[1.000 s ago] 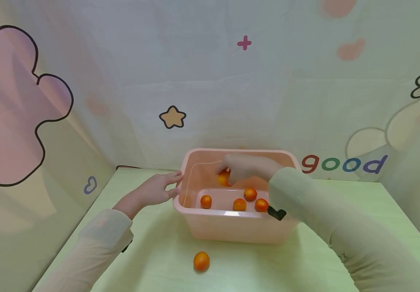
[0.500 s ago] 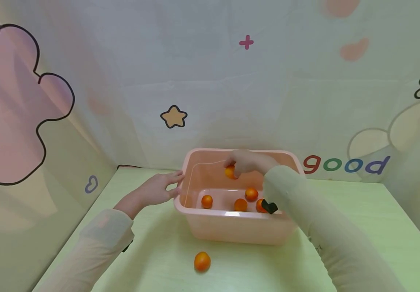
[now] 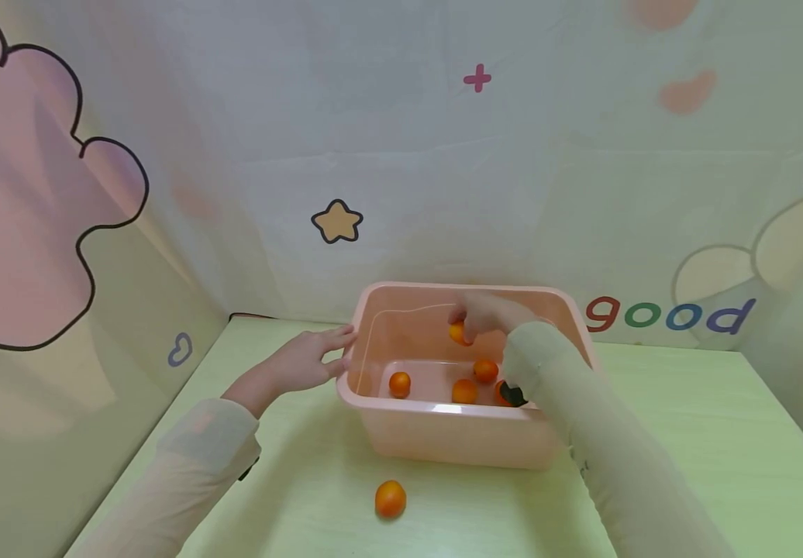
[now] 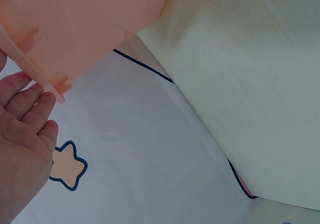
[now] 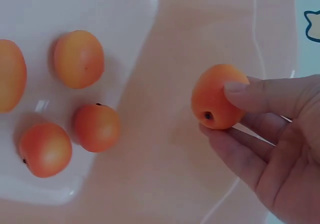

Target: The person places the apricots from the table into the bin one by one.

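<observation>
Orange fruit [image 3: 459, 333], small and round, is held above the inside of the pink tub [image 3: 443, 442], toward its far wall and clear of the floor. The right hand [image 3: 485, 312] has it in a pinching grip: in the right wrist view the thumb presses the top of the fruit [image 5: 218, 96] while the fingers [image 5: 240, 154] curl under it, so it hangs free over the tub rather than resting on anything. The right sleeve crosses the tub's near right rim and hides part of what lies below.

On the tub floor sit several more loose fruit [image 3: 399, 384], apart from one another; the wrist view shows at least four of them [image 5: 78, 59]. The left hand [image 3: 304, 360] lies with fingers spread and nearly straight against the tub's left rim, seemingly steadying it; its grip holds nothing.

One more fruit [image 3: 391, 498] lies alone on the green bench [image 3: 687, 434], near the viewer and just in front of the tub. A patterned backdrop with a star [image 3: 336, 222] stands behind.
</observation>
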{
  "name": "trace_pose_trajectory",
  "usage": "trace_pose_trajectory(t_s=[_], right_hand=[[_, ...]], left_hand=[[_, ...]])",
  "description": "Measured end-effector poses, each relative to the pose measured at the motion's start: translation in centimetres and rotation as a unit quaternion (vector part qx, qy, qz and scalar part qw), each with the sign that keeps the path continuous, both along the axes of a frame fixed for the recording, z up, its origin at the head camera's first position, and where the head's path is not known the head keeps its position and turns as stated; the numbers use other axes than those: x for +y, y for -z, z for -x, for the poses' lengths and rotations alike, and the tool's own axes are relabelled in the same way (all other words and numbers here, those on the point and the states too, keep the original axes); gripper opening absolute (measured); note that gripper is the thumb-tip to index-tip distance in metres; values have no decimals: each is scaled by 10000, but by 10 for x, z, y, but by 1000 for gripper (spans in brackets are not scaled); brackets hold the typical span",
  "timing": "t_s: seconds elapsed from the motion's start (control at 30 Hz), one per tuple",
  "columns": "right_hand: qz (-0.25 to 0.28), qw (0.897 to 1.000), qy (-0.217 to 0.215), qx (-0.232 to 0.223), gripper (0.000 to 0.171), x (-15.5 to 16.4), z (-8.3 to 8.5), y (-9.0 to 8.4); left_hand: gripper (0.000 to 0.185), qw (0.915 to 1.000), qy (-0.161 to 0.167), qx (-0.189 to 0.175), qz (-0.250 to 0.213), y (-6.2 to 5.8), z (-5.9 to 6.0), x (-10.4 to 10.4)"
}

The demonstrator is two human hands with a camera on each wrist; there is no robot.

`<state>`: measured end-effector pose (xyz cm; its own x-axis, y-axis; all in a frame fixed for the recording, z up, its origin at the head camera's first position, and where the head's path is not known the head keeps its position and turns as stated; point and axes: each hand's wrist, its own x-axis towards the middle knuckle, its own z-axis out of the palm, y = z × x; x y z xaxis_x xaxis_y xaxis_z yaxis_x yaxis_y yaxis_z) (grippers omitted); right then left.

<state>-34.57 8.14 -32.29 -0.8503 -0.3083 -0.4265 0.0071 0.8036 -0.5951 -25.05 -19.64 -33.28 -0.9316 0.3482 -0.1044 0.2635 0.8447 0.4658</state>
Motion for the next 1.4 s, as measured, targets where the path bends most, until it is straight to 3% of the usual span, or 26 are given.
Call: trace_pose_trajectory(t_s=[0.1,0.17,0.27,0.37,0.53,0.73,0.77,0.9,0.97,1.1,1.4], right_hand=[[208,9971,517,-528,45,-3,-8,2],[476,9876,1172,-931,46,-7,-16,2],[720,9765,1616,-1230,42,-10,-26,2],[681,9807,1334,-1254,40,-10,-24,8],[518,9880,849,-1180,46,-6,-8,26],[408,9842,1223,-1217,43,-5,0,27],[361,9856,1176,-1157,41,-4,0,24],[-118,9986,74,-512,36,0,0,9],[-287,9980,-543,-174,35,2,-2,-1],[-371,9913,-1262,108,35,6,-11,-21],[-430,9826,-1659,720,37,7,-49,-60]], left_hand=[[55,10000,7,6,-9,-1,0,0],[55,10000,27,31,14,-1,0,0],[55,10000,49,62,35,-1,0,0],[55,10000,60,56,28,-1,-1,-1],[55,10000,31,5,5,-1,-1,0],[54,10000,41,24,7,-1,0,1],[54,10000,33,16,11,-1,1,1],[54,10000,3,-9,27,-1,0,1],[54,10000,-2,-5,36,-1,0,1],[54,10000,-5,-17,16,-2,-1,1],[54,10000,-10,15,29,-2,-2,2]])
